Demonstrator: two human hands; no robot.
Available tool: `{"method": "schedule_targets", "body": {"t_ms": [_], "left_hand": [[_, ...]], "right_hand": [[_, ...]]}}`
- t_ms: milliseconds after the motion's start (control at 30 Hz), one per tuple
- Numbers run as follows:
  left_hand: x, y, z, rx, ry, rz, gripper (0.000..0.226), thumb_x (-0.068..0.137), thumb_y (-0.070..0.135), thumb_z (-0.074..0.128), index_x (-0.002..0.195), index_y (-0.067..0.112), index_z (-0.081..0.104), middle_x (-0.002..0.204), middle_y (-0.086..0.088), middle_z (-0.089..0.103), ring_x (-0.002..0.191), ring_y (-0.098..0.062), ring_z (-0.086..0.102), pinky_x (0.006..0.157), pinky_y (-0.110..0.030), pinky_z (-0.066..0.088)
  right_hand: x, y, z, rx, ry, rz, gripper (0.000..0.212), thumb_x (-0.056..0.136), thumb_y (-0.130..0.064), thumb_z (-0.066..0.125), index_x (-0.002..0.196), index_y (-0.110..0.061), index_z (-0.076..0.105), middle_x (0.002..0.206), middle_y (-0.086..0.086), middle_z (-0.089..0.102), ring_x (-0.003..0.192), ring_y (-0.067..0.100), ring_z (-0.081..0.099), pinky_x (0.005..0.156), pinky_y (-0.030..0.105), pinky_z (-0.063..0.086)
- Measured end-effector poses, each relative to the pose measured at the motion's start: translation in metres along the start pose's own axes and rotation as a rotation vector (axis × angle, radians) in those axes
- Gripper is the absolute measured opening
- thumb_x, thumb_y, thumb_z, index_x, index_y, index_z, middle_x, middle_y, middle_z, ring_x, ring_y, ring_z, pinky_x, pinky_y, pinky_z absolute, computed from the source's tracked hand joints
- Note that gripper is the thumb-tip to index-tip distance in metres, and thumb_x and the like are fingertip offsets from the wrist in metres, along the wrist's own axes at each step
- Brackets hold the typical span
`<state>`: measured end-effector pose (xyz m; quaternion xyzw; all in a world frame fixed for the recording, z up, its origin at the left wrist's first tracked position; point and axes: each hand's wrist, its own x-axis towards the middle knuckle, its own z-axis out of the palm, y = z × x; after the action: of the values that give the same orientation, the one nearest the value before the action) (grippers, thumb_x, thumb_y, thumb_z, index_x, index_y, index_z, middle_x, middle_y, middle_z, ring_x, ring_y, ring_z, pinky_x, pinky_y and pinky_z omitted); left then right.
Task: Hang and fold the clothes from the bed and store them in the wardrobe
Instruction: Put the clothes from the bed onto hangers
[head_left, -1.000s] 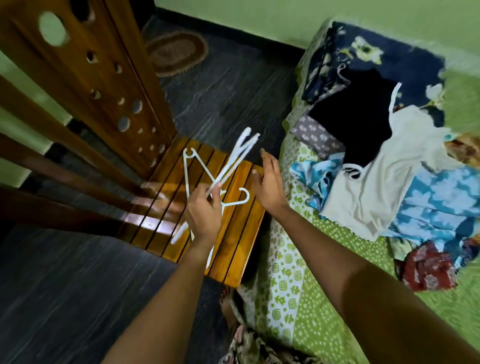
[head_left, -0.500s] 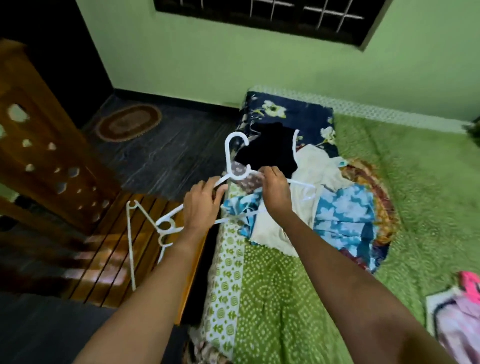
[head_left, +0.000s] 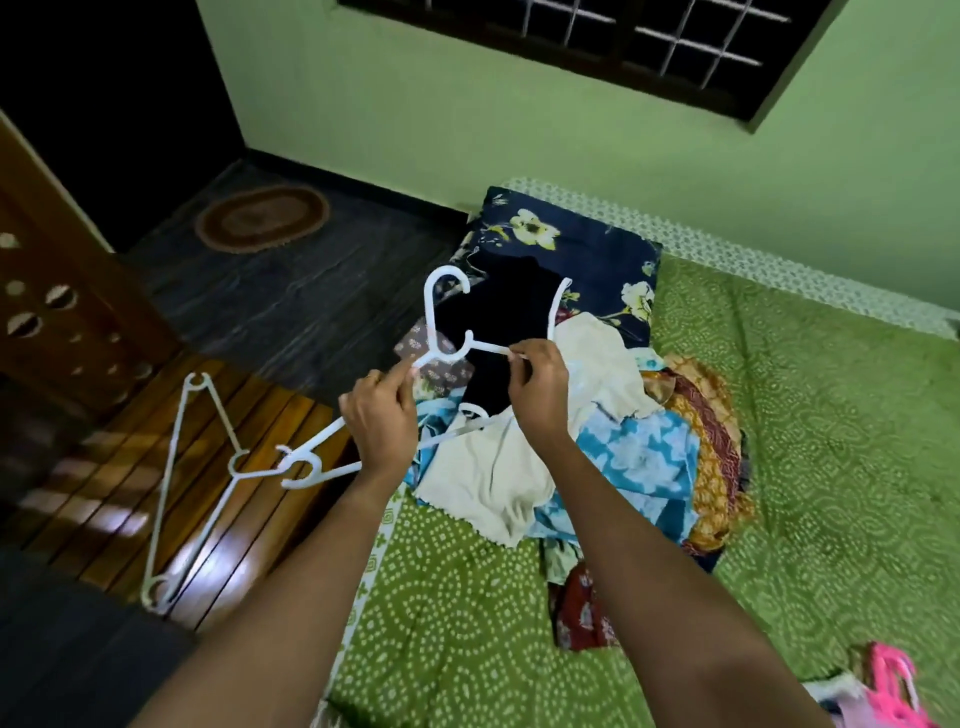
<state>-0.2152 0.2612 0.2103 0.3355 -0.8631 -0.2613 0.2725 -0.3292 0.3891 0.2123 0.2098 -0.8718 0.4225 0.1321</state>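
Observation:
Over the pile of clothes on the bed I hold up a white plastic hanger, its hook pointing up. My left hand pinches its left shoulder and also grips a second white hanger that hangs down to the left. My right hand pinches the first hanger's right shoulder. In the pile a black garment lies at the top, a cream one in front, with blue-white and patterned pieces beside them. A third white hanger lies on the wooden slatted bench.
The bed has a green dotted sheet and a dark floral pillow. Pink and white clothes lie at the bottom right. A carved wooden panel stands at the left, and an oval mat lies on the dark floor.
I have lifted hangers off the wooden bench and brought them over the clothes pile. My right hand has taken hold of the upper hanger. My view has swung up toward the bed and wall.

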Motion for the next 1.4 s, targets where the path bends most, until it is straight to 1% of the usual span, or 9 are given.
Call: {"method": "schedule_targets", "body": {"t_ms": [167, 333, 433, 600, 733, 833, 1033, 1233, 1400], "left_hand": [[0.010, -0.029, 0.015, 0.063, 0.040, -0.132, 0.023, 0.094, 0.017, 0.053, 0.110, 0.015, 0.069, 0.081, -0.017, 0.063, 0.077, -0.035, 0.055, 0.071, -0.034, 0.029], [0.024, -0.054, 0.028, 0.097, 0.061, -0.231, 0.025, 0.095, 0.021, 0.050, 0.113, 0.016, 0.067, 0.084, -0.017, 0.061, 0.085, -0.034, 0.052, 0.072, -0.031, 0.020], [0.032, -0.068, 0.044, 0.070, 0.065, -0.284, 0.026, 0.095, 0.020, 0.050, 0.116, 0.019, 0.066, 0.090, -0.015, 0.062, 0.090, -0.031, 0.052, 0.075, -0.028, 0.017], [0.043, -0.081, 0.074, 0.034, 0.044, -0.310, 0.027, 0.096, 0.022, 0.049, 0.118, 0.021, 0.065, 0.094, -0.013, 0.064, 0.094, -0.030, 0.052, 0.080, -0.032, 0.023], [0.052, -0.089, 0.095, 0.026, 0.028, -0.353, 0.028, 0.096, 0.023, 0.049, 0.119, 0.021, 0.065, 0.094, -0.013, 0.063, 0.095, -0.030, 0.052, 0.081, -0.027, 0.020], [0.056, -0.097, 0.104, 0.029, 0.018, -0.377, 0.028, 0.096, 0.026, 0.048, 0.119, 0.022, 0.064, 0.092, -0.013, 0.063, 0.092, -0.029, 0.053, 0.087, -0.032, 0.026], [0.057, -0.104, 0.108, 0.005, -0.006, -0.394, 0.027, 0.095, 0.025, 0.050, 0.118, 0.019, 0.065, 0.092, -0.012, 0.064, 0.092, -0.029, 0.054, 0.093, -0.037, 0.033], [0.049, -0.095, 0.098, -0.007, -0.040, -0.403, 0.029, 0.096, 0.024, 0.049, 0.120, 0.019, 0.063, 0.100, -0.014, 0.064, 0.103, -0.029, 0.048, 0.080, -0.021, 0.019], [0.049, -0.088, 0.083, -0.056, -0.089, -0.405, 0.025, 0.096, 0.022, 0.049, 0.113, 0.014, 0.065, 0.103, -0.012, 0.067, 0.100, -0.029, 0.056, 0.097, -0.037, 0.035]], "right_hand": [[0.004, 0.032, 0.036, 0.151, -0.041, 0.341, 0.011, 0.088, -0.003, 0.059, 0.089, 0.004, 0.068, 0.088, 0.023, 0.064, 0.080, 0.034, 0.061, 0.068, 0.016, 0.035], [0.004, 0.073, 0.085, 0.220, -0.232, 0.820, 0.015, 0.089, -0.008, 0.059, 0.097, -0.001, 0.069, 0.099, 0.020, 0.068, 0.082, 0.029, 0.059, 0.081, 0.037, 0.051], [0.003, 0.097, 0.109, 0.352, -0.279, 1.027, 0.011, 0.089, -0.004, 0.057, 0.084, -0.010, 0.065, 0.086, 0.011, 0.062, 0.073, 0.024, 0.054, 0.067, 0.033, 0.050], [0.012, 0.131, 0.131, 0.427, -0.393, 1.213, 0.019, 0.094, -0.006, 0.048, 0.079, -0.017, 0.044, 0.074, -0.002, 0.045, 0.062, 0.009, 0.046, 0.058, 0.021, 0.043], [0.014, 0.150, 0.152, 0.449, -0.337, 1.334, 0.005, 0.094, -0.010, 0.053, 0.093, -0.007, 0.049, 0.077, 0.004, 0.047, 0.067, 0.020, 0.049, 0.062, 0.029, 0.048], [0.015, 0.155, 0.162, 0.576, -0.258, 1.426, 0.018, 0.091, -0.008, 0.059, 0.107, -0.002, 0.054, 0.086, 0.012, 0.053, 0.056, 0.020, 0.048, 0.044, 0.027, 0.052], [0.011, 0.159, 0.174, 0.440, -0.371, 1.366, 0.030, 0.076, -0.023, 0.078, 0.072, -0.004, 0.056, 0.066, 0.010, 0.056, 0.037, 0.012, 0.049, 0.041, 0.020, 0.039], [0.003, 0.156, 0.177, 0.017, -0.377, 1.058, 0.027, 0.079, -0.010, 0.072, 0.101, 0.000, 0.062, 0.103, 0.018, 0.065, 0.093, 0.034, 0.065, 0.082, 0.044, 0.054], [0.007, 0.113, 0.146, 0.000, -0.326, 0.753, 0.038, 0.093, -0.013, 0.055, 0.127, 0.004, 0.052, 0.119, 0.024, 0.060, 0.113, 0.036, 0.055, 0.091, 0.033, 0.040]]}}
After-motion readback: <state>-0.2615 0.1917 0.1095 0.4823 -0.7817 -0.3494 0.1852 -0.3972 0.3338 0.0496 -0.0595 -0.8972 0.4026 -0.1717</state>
